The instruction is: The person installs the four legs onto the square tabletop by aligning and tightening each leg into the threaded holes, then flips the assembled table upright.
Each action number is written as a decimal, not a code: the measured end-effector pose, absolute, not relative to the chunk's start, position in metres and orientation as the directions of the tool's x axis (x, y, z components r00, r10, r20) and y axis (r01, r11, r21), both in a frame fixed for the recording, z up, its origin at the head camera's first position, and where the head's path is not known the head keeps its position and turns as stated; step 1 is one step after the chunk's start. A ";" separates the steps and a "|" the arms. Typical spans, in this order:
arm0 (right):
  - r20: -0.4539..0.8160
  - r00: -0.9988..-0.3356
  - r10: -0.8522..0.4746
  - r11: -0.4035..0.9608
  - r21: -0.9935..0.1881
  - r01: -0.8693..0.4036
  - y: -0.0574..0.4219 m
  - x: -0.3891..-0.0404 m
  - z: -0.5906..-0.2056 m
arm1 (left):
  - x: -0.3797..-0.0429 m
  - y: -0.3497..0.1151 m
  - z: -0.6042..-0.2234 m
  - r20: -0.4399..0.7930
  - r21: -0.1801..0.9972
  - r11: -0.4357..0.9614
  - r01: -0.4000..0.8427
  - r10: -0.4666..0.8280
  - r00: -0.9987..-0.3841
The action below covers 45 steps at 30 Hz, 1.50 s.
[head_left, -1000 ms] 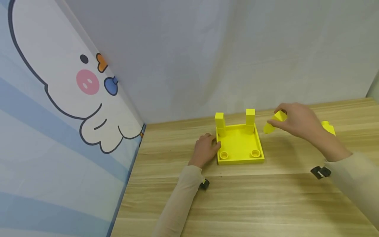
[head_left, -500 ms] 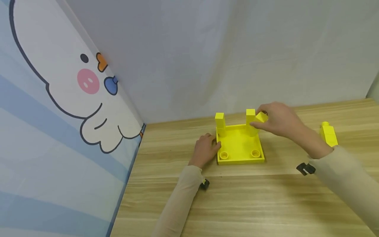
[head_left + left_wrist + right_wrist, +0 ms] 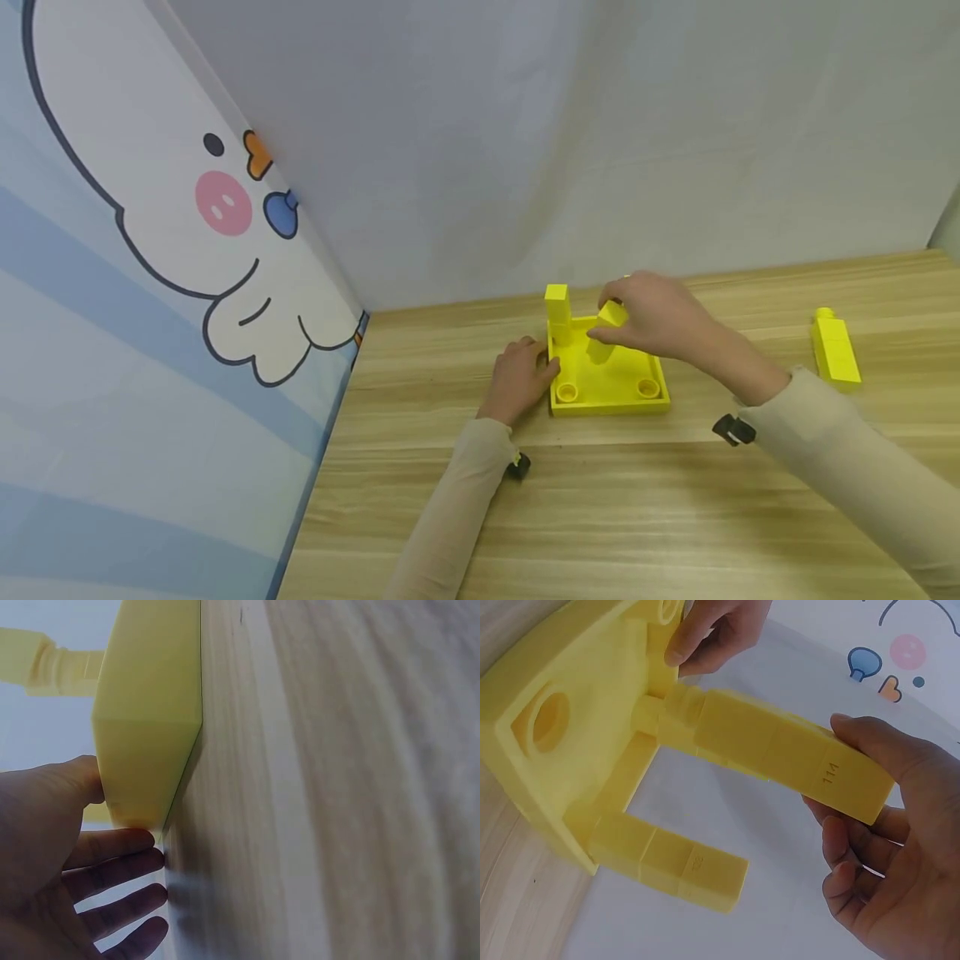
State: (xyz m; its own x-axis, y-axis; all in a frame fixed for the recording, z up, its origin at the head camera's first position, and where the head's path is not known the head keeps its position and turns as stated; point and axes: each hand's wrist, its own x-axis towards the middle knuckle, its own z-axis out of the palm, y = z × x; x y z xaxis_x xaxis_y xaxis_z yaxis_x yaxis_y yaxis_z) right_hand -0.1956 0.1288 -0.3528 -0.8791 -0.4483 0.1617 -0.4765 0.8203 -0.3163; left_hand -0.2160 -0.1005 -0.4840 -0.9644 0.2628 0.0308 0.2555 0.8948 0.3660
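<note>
A yellow square toy table top (image 3: pixel 611 409) lies underside up, its raised rim around it. One square leg (image 3: pixel 558 310) stands at its far left corner; another leg (image 3: pixel 673 861) at the far right is hidden behind my right hand in the head view. Two round sockets (image 3: pixel 567 392) show at the near corners. My left hand (image 3: pixel 519 379) holds the left edge, thumb at the rim and fingers along the outer side. Thumb and fingers of my right hand (image 3: pixel 663 315) pinch a loose yellow leg (image 3: pixel 787 755), marked 114, tilted above the board with its round end downward.
Another yellow leg (image 3: pixel 835 348) with a round peg lies on the wood-grain table (image 3: pixel 637 508) at the right. A pale curtain (image 3: pixel 600 150) hangs along the back edge, and a cartoon-printed panel (image 3: pixel 150 250) stands on the left.
My right hand has carried the leg leftward from beside the table top to over it. The leg lying at the right has come fully into view. My left hand stays put.
</note>
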 end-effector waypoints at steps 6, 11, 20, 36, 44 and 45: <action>0.175 -0.851 -0.495 0.780 -0.342 -0.524 0.112 -0.194 -0.356 | -0.216 -0.102 -0.486 0.033 0.361 0.895 0.262 0.268 -0.963; 0.169 -0.841 -0.513 0.767 -0.349 -0.538 0.102 -0.193 -0.361 | -0.216 -0.102 -0.486 0.030 0.360 0.894 0.268 0.276 -0.961; 0.191 -0.810 -0.554 0.745 -0.322 -0.585 0.090 -0.189 -0.370 | -0.213 -0.103 -0.484 0.036 0.332 0.898 0.287 0.292 -0.956; 0.133 -0.787 -0.602 0.740 -0.278 -0.613 0.077 -0.189 -0.379 | -0.217 -0.105 -0.488 0.044 0.322 0.901 0.292 0.294 -0.955; 0.144 -0.791 -0.595 0.737 -0.293 -0.609 0.073 -0.187 -0.385 | -0.216 -0.104 -0.486 0.047 0.329 0.899 0.287 0.288 -0.956; 0.150 -0.792 -0.592 0.736 -0.300 -0.607 0.073 -0.187 -0.386 | -0.216 -0.104 -0.486 0.048 0.330 0.900 0.286 0.286 -0.957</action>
State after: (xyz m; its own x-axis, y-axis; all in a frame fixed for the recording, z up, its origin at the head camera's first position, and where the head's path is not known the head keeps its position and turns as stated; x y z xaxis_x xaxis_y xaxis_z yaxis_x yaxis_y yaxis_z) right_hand -0.1869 0.0730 -0.3856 -0.7921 -0.5916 0.1504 -0.6068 0.7360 -0.3001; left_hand -0.2160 -0.1042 -0.4862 -0.9570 0.2862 0.0479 0.2856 0.8999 0.3296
